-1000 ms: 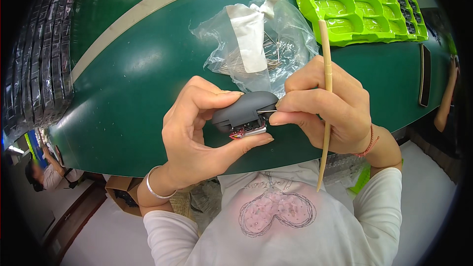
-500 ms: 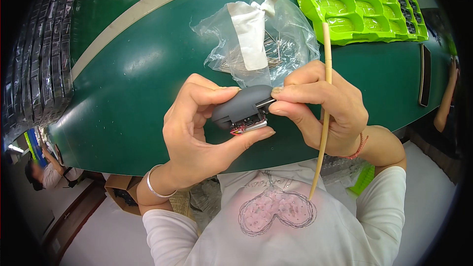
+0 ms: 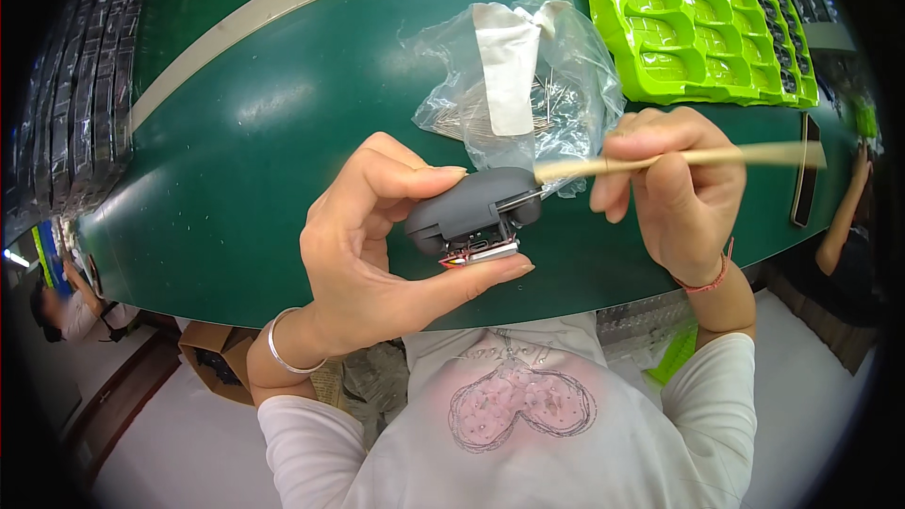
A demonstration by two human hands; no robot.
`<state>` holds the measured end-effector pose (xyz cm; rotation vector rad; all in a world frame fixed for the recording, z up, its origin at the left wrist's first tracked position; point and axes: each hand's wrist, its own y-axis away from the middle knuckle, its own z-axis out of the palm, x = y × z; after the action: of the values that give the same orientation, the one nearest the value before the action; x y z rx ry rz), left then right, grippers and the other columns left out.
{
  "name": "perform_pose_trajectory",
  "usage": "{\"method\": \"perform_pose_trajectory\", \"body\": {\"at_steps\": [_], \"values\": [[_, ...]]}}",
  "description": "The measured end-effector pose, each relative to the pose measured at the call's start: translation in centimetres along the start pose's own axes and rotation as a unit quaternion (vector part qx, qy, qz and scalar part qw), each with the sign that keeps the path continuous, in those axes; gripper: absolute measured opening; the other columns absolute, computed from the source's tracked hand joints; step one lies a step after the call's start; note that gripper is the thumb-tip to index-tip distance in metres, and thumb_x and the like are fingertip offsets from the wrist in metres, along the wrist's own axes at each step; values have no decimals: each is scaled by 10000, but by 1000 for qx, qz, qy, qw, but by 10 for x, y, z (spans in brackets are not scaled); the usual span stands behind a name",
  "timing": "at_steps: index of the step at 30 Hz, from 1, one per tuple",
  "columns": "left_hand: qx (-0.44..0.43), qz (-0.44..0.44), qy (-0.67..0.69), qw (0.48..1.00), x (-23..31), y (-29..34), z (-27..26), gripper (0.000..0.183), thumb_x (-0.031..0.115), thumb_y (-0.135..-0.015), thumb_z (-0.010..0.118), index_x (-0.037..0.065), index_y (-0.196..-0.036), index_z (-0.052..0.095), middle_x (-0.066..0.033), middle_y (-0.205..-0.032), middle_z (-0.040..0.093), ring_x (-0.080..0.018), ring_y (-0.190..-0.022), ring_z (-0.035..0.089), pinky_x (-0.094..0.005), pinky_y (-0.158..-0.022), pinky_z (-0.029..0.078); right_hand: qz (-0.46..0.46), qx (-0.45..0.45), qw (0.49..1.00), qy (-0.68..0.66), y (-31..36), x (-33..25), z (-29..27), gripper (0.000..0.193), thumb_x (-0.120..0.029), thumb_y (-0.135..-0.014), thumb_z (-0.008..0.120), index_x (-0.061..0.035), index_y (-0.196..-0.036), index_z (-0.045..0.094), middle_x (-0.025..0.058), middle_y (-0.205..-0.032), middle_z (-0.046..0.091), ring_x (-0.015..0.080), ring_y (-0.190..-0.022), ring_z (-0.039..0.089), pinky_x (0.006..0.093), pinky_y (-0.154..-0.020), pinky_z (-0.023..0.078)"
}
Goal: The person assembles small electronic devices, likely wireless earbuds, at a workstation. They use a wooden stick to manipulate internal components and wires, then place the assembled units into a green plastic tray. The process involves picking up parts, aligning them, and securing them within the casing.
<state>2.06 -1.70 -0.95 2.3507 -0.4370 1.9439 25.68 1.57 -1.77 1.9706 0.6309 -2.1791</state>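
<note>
Between thumb and fingers, my left hand (image 3: 363, 245) grips a dark grey rounded plastic case (image 3: 462, 196). Its open lower side shows a small circuit board, red and yellow wires and a silvery flat part (image 3: 492, 253). A thin metal pin (image 3: 520, 200) lies in the case's hinge groove, its outer end reaching the right edge. My right hand (image 3: 688, 193) is closed round a bamboo stick (image 3: 603, 167), held roughly level and smeared by motion. The stick's left tip is at the case's right edge, close to the pin's end; whether they touch, I cannot tell.
Beyond my hands, a clear plastic bag (image 3: 452, 85) of metal pins with a white label lies on the green table (image 3: 255, 179). A bright green moulded tray (image 3: 650, 57) stands far right, near a flat black object (image 3: 803, 193). Stacked black trays (image 3: 75, 104) fill the left.
My right fingers have left the pin and moved right. The bamboo stick has swung from upright to level, its tip now at the case. The pin now sits along the groove.
</note>
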Motion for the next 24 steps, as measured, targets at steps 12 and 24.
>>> {"method": "perform_pose_trajectory", "body": {"at_steps": [12, 24], "values": [[14, 1, 32, 999, -1, -2, -2, 579, -17, -537, 900, -2, -997, 549, -88, -911, 559, -130, -818, 589, -233, -730, 520, 153, 21, 938, -311, -5, 7, 5, 276, -239, -1027, 402, 12, -1000, 515, 181, -748, 625, 170, -601, 593, 258, -543, 501], [5, -6, 38, 999, -3, -2, -2, 579, -11, -546, 900, -2, -1000, 540, -86, -907, 551, -125, -822, 588, -225, -727, 523, 164, 31, 932, -322, -1, 11, 5, 286, -288, -1023, 412, -25, -1003, 523, 208, -787, 658, 188, -612, 639, 272, -537, 539]]}}
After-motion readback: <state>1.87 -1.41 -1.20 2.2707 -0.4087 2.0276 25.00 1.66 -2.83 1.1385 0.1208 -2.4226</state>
